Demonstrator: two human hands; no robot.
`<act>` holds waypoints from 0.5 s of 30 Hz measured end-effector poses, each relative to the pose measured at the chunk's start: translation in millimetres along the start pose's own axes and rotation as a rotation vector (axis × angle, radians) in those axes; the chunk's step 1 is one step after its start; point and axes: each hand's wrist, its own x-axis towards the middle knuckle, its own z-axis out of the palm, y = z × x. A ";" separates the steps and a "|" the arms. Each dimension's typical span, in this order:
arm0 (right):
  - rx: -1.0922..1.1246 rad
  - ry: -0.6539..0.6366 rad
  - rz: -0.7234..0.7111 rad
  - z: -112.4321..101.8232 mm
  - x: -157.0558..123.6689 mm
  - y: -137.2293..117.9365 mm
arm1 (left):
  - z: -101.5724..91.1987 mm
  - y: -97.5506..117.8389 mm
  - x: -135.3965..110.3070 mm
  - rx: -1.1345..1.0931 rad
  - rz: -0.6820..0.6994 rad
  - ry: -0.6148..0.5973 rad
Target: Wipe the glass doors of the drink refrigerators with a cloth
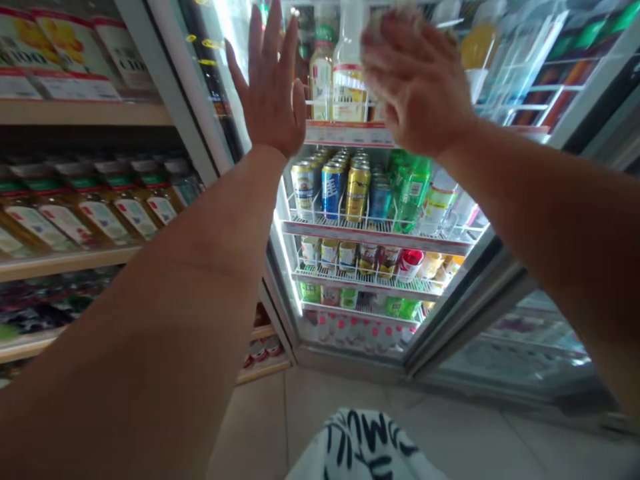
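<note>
My left hand [273, 87] is raised flat with fingers stretched out, palm against the edge of the open drinks fridge [295, 313]. My right hand [417, 80] reaches up into the top shelf, fingers curled round a pale, blurred thing I cannot name. Beside it stand tall bottles [347, 67] with yellow and green labels. One shelf down are rows of cans [333, 190] and green bottles [410, 190].
The glass fridge door [530, 200] is swung open to the right. Lower fridge shelves [370, 280] hold small cans and bottles. Wooden store shelves [75, 257] with bottled sauces run along the left. Tiled floor [310, 413] lies below, with black-and-white patterned clothing [365, 447] at the bottom edge.
</note>
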 end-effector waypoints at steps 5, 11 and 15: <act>-0.039 0.154 0.226 6.7 -10.0 -2.0 | 7.8 -3.5 1.4 -0.004 -0.009 0.010; -0.018 -0.084 -0.127 7.3 -10.1 -4.9 | -8.9 4.3 -2.2 0.042 0.015 -0.016; -0.061 0.186 0.117 5.8 -7.0 4.8 | -36.4 17.2 -5.6 0.071 0.016 -0.099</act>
